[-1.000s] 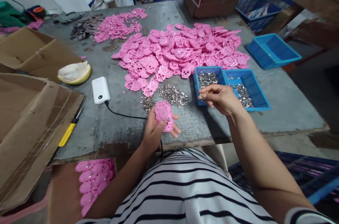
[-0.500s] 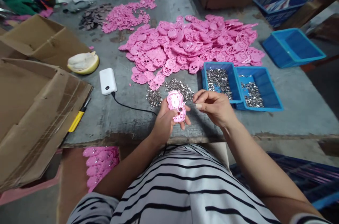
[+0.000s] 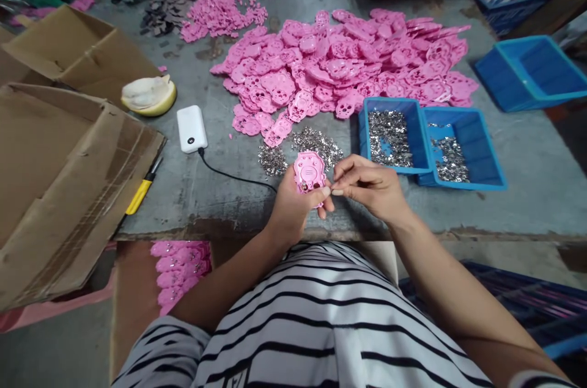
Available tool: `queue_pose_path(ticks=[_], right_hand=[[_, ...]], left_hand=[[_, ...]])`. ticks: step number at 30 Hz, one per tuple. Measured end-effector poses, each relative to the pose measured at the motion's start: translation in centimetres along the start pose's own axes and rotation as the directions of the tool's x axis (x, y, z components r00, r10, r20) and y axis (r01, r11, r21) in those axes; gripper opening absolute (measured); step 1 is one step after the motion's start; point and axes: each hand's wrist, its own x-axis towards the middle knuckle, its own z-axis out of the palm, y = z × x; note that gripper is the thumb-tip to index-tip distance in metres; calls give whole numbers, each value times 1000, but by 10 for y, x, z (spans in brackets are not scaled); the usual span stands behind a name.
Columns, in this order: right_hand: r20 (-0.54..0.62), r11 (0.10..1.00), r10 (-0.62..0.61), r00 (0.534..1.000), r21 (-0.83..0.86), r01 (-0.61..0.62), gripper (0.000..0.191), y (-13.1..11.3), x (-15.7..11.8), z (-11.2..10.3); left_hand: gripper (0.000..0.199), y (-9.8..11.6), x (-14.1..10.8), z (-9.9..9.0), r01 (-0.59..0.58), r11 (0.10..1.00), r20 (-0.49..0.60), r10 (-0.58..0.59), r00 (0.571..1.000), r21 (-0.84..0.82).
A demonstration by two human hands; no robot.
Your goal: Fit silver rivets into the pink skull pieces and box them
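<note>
My left hand (image 3: 293, 204) is wrapped around a pink plastic shell (image 3: 310, 172), its thumb lying across the lower part. Holes and a raised oval with slits show on the shell's upward face. Right beside it, my right hand (image 3: 367, 186) pinches with thumb and forefinger close to the left thumb tip; whatever is between those fingertips is too small to make out. Just beyond the hands lie two little heaps of shiny metal pieces (image 3: 316, 142). More metal pieces fill parts of two blue bins, the left bin (image 3: 424, 163) and the right bin (image 3: 498, 171).
A wide pile of pink shells (image 3: 339, 64) covers the table's middle. Left are a white power bank (image 3: 191, 126) with a cable, a fruit rind (image 3: 151, 101), a yellow-handled tool (image 3: 139, 195) and cardboard boxes (image 3: 55, 186). Another blue bin (image 3: 518, 79) stands right.
My right hand has come left to meet the left thumb at the shell. The left thumb has shifted right, and the shell has turned slightly. The whole view has moved a little.
</note>
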Motion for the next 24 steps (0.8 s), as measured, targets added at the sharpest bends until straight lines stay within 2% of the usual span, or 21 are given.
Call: queue_pose_path(ticks=[6, 9, 12, 14, 16, 19, 24], right_hand=[[-89, 971, 216, 972, 124, -205, 24, 3, -6, 11], [-110, 946, 302, 947, 154, -284, 30, 1, -8, 14], [-112, 939, 339, 934, 106, -328, 31, -2, -8, 15], [-119, 947, 320, 940, 53, -316, 28, -5, -7, 16], [-158, 966, 256, 954, -6, -260, 26, -7, -6, 17], [-194, 974, 166, 967, -122, -191, 22, -13, -4, 19], [-32, 955, 143, 989, -257, -147, 22, -20, 1, 18]], left_hand=[[37, 0, 0, 1, -98, 990, -104, 108, 989, 99], [36, -2, 0, 0, -137, 981, -106, 152, 983, 139], [37, -4, -1, -1, -156, 973, -103, 175, 979, 170], [39, -5, -1, -2, -185, 971, -83, 199, 977, 152], [39, -5, -1, -4, -213, 975, -28, 215, 976, 54], [43, -5, -1, -5, -169, 978, 47, 176, 983, -122], [44, -2, 1, -4, -68, 983, -1, 68, 998, -168]])
